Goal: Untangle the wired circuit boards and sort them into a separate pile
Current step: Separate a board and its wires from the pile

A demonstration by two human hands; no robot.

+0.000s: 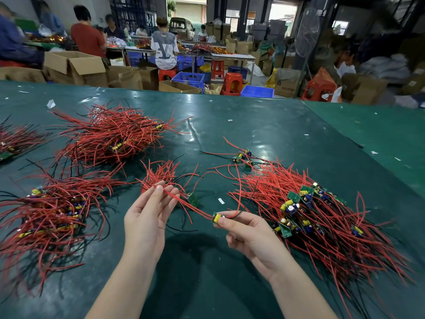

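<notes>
My right hand [245,233] pinches a small circuit board with a yellow part [217,218] between thumb and fingers. Its red wires [195,207] run up and left to my left hand [149,215], which pinches them near their far ends. A small bunch of red wires [164,173] fans out beyond my left fingers. Another green board [193,199] hangs just right of my left hand. A big tangled pile of wired boards [322,215] lies to the right. Sorted piles lie at the left [50,210] and the back left [110,134].
The green table cover [264,125] carries a few loose boards [242,155] behind the right pile and scraps of white paper [220,201]. A further wire pile [13,141] sits at the far left edge. Beyond the table, people sit among cardboard boxes, red stools and blue crates.
</notes>
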